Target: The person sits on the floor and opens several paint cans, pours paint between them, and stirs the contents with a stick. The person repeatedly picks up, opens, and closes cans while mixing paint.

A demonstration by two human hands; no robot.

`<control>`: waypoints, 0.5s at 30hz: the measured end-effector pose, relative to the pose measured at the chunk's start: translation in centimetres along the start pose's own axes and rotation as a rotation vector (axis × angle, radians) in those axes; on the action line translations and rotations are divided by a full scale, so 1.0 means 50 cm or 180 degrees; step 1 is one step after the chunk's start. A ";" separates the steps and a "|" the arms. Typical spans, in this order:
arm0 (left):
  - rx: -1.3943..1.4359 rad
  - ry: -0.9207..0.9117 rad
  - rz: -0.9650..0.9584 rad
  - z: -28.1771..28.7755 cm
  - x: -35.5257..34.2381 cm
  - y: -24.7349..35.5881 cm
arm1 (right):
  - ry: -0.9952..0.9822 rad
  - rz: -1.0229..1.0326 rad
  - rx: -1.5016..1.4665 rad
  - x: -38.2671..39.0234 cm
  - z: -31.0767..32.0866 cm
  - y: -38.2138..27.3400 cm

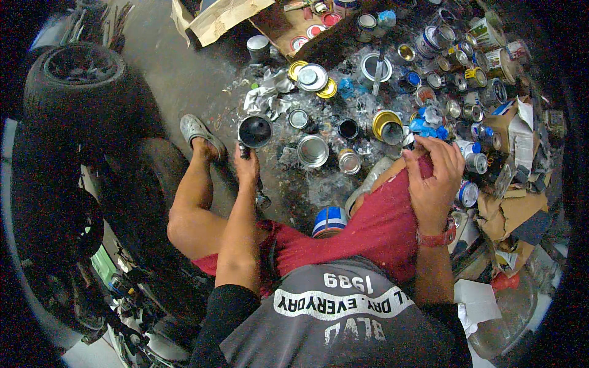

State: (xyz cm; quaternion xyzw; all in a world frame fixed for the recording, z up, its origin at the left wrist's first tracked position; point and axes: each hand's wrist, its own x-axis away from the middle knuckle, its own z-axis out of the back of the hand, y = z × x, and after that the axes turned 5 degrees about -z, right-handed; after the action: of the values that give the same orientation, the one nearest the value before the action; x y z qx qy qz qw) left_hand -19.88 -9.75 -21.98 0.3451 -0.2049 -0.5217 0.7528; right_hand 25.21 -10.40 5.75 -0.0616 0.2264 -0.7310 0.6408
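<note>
My left hand (247, 168) is wrapped round the handle of a spray gun with an open, dark-lined cup (255, 132) on top. A metal fitting (262, 201) shows below that hand. Over my right knee, my right hand (435, 178) is bent, thumb and fingers drawn together. A small black-and-white piece (408, 141) shows at its fingertips, too small to name. In front of my hands stand an open silver tin (313, 151), a small tin of black paint (348, 129) and a tin (350, 161) beside it. A gold-rimmed can (387, 126) sits near my right fingertips.
Many paint cans crowd the right side, with crumpled blue paper (427, 122) among them. Crumpled white paper (269, 92) lies beyond the spray gun. A cardboard box (294, 30) holds tins at the back. A tyre (73, 92) stands at left; a blue-and-white can (330, 221) is between my legs.
</note>
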 end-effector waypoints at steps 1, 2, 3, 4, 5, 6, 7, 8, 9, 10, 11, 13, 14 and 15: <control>-0.0135 0.0231 -0.0546 -0.010 0.006 0.005 | -0.0010 -0.0002 0.0021 0.001 0.000 -0.001; 0.0080 0.0113 -0.0162 -0.015 0.009 0.010 | -0.0019 -0.0004 0.0040 0.003 0.000 0.000; 0.0294 -0.0007 0.0219 -0.020 0.010 0.015 | 0.0037 -0.0020 -0.0061 0.007 -0.002 0.004; 0.0499 -0.0109 0.0608 -0.018 0.008 0.012 | 0.0083 -0.0022 -0.0177 0.010 -0.005 0.010; 0.0451 -0.0154 0.0660 -0.015 0.001 0.009 | 0.0130 -0.0028 -0.0294 0.014 -0.005 0.017; 0.0309 -0.0062 0.0524 -0.012 0.003 0.007 | 0.0437 -0.0368 -0.0837 0.026 0.002 0.021; 0.0187 -0.0005 0.0366 -0.020 -0.001 0.030 | 0.0772 -0.0734 -0.1353 0.047 0.011 0.033; 0.0051 0.0060 0.0202 -0.026 -0.002 0.037 | 0.1108 -0.1101 -0.1885 0.064 0.023 0.049; -0.0207 -0.0052 0.0452 -0.019 -0.020 0.040 | 0.1234 -0.1473 -0.2234 0.077 0.029 0.069; -0.0457 -0.0189 0.0710 -0.009 -0.032 0.022 | 0.1361 -0.1853 -0.2553 0.097 0.041 0.100; -0.0806 -0.0236 0.1076 -0.007 -0.041 0.021 | 0.1541 -0.2228 -0.2802 0.123 0.055 0.149; -0.1057 -0.0168 0.1150 -0.005 -0.065 0.054 | 0.1191 -0.1970 -0.1075 0.233 0.049 0.298; -0.0837 -0.0143 0.0913 -0.004 -0.076 0.076 | 0.1079 -0.1925 -0.0188 0.285 0.041 0.356; -0.0471 -0.0054 0.0445 -0.014 -0.090 0.098 | 0.0852 -0.1904 0.0116 0.338 0.042 0.406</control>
State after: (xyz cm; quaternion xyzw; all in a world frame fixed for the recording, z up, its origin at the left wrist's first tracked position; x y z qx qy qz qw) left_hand -17.93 -4.30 -18.65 0.2689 -0.1957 -0.4845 0.8091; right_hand 41.56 -28.78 -4.11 -0.0173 0.2674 -0.8923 0.3632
